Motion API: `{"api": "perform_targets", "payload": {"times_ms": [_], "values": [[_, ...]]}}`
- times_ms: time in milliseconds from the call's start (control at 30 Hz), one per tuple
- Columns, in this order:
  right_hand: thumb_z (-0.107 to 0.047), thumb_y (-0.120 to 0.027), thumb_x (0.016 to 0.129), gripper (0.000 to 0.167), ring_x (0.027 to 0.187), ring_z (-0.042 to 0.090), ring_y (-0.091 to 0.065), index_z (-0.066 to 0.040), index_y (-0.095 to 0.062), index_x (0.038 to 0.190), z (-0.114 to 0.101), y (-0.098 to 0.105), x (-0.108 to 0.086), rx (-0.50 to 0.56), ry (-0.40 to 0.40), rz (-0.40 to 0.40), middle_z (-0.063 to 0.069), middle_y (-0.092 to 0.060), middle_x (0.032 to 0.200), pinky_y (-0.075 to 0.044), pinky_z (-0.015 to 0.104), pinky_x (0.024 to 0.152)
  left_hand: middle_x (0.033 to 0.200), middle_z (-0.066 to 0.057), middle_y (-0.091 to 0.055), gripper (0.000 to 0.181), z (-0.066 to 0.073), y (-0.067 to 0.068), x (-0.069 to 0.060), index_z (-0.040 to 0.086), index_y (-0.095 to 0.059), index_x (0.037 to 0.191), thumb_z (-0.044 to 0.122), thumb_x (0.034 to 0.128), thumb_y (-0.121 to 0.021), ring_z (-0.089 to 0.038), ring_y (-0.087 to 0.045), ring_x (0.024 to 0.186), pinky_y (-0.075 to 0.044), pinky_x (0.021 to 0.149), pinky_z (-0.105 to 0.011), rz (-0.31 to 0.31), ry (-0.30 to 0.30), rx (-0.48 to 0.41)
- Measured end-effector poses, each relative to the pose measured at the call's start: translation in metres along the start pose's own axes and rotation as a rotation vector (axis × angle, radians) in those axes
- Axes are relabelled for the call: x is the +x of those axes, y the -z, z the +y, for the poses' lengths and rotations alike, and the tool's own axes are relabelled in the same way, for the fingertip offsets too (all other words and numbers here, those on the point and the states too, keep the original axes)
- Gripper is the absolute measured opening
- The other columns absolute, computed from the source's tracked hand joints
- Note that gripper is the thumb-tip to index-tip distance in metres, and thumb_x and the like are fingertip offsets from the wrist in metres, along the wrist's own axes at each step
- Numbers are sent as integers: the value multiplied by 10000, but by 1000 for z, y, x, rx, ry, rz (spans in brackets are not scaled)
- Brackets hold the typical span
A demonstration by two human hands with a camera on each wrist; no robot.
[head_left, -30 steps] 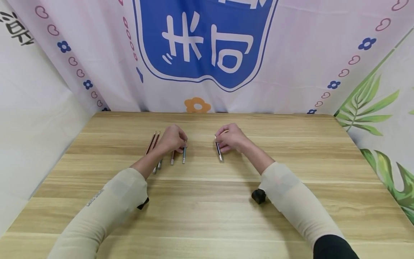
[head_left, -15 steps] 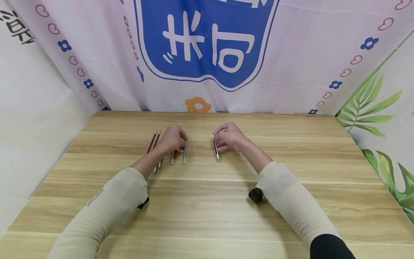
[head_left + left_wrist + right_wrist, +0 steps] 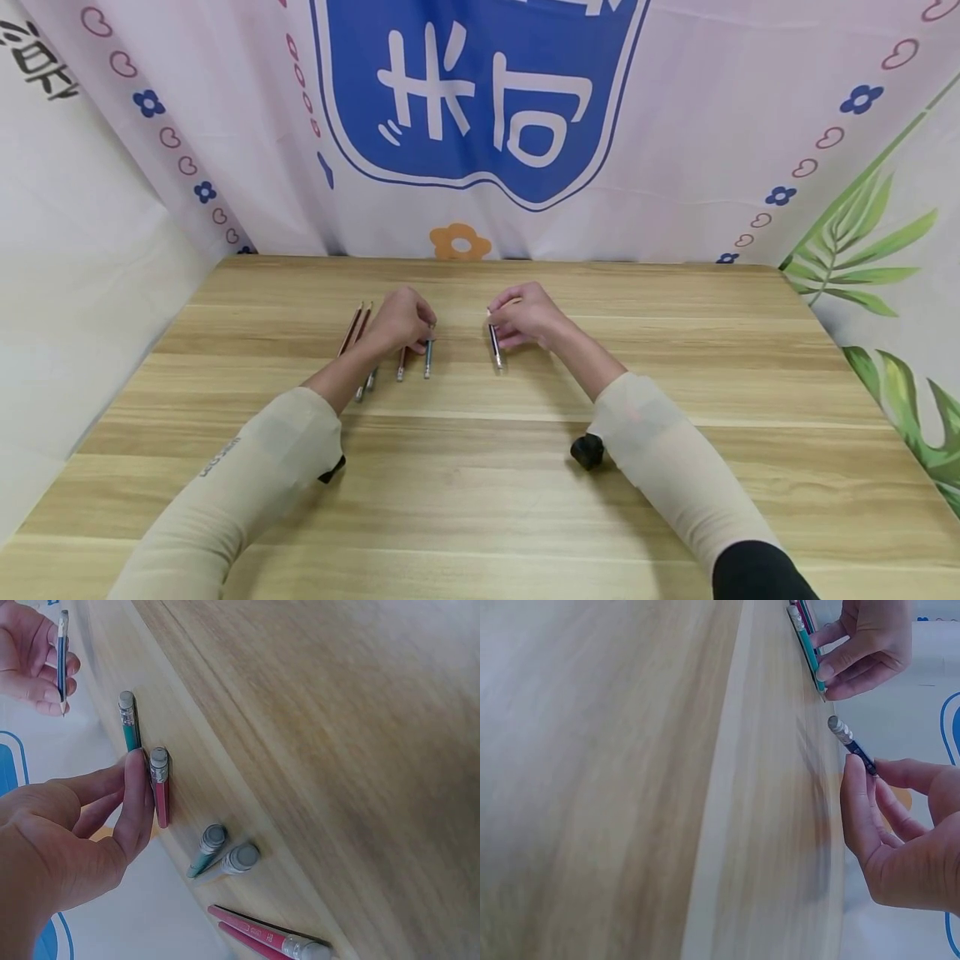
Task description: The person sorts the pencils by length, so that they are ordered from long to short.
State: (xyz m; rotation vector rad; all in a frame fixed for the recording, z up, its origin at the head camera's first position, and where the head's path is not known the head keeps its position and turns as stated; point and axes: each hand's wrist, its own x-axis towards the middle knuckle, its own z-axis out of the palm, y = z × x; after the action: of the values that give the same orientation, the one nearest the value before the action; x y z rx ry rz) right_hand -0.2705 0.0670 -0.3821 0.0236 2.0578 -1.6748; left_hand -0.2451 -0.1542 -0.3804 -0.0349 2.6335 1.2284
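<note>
In the head view my left hand is over a row of pencils on the table. Its thumb and fingers pinch a green pencil lying on the wood, eraser end toward me. A red pencil lies close beside that one, near the fingertips. Off to the right, my right hand pinches a dark blue pencil by its far part. Its metal band and eraser point toward me. A shadow apart from this pencil in the right wrist view shows it held above the table.
Left of the left hand lie two red pencils and another green pencil with a further pencil beside it, partly hidden by the forearm in the head view. A printed curtain hangs along the back edge of the wooden table.
My right hand has shifted a little to the left with the dark blue pencil, narrowing the gap to the left hand. The left hand and the other pencils stay put.
</note>
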Motion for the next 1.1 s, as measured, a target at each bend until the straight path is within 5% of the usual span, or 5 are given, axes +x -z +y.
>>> {"api": "perform_targets", "payload": {"times_ms": [1100], "values": [[75,-706,912,170,664,191,-663,89,-687,1081,-2,-38,10,47,43,39,128,-681,823,-670,349,661,1101,-294,-684,251,0,0,2,-160,-687,1131,-155,881,-710,-209,-710,693,-658,630,-304,-7,7,-1]]}}
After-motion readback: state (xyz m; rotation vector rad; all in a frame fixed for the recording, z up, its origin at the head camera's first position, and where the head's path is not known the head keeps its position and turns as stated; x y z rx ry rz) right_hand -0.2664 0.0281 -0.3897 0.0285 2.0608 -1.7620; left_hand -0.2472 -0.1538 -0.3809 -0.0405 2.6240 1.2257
